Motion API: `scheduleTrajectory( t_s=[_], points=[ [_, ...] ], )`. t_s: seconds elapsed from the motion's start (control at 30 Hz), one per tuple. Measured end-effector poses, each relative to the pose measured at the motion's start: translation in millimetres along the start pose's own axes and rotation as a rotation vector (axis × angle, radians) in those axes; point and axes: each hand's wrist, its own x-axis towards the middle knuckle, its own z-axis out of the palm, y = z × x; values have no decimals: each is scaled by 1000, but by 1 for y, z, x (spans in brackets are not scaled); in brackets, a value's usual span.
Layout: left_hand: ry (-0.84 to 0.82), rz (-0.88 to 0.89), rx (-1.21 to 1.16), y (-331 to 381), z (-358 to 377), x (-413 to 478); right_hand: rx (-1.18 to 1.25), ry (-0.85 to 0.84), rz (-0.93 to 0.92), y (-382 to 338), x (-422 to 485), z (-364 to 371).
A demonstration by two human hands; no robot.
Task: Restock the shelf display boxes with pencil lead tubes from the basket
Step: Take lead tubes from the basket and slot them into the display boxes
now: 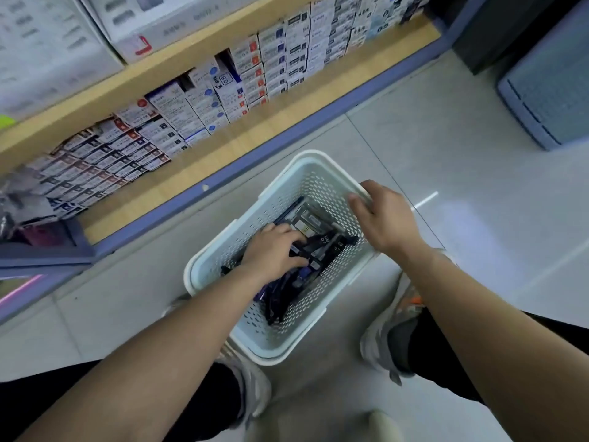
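Grey tiled floor below a wooden shelf; right grip clasped the white basket by its rim, left grip clutched dark tubes.

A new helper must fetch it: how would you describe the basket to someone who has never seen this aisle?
Below the wooden shelf of small boxes, on the pale floor, the basket stands between the person's shoes. Unlike the grey-blue crate farther right, it is white with perforated walls and holds dark tubes; the right hand grips its rim.
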Motion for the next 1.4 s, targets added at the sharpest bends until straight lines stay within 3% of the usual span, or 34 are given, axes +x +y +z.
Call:
scheduleTrajectory(
  t_s=[0.13,0.3,0.5,0.57,0.8,1.1,1.4],
  points=[
    [-26,16,88,9,6,3,14,21,-12,0,1,1],
    [-14,-8,5,23,7,15,31,37,-5,-1,0,1],
    [183,-187,-336,27,17,11,42,38,-3,0,0,1],
    [204,-229,-342,30,20,11,42,42,-2,0,0,2],
    [8,-140,-248,48,20,25,43,64,8,-2,-1,2],
    [-3,-91,-173,59,27,30,36,73,15,0,-1,4],
    [-110,-81,-375,63,20,30,30,63,0,2,-1,3]
  ],
)
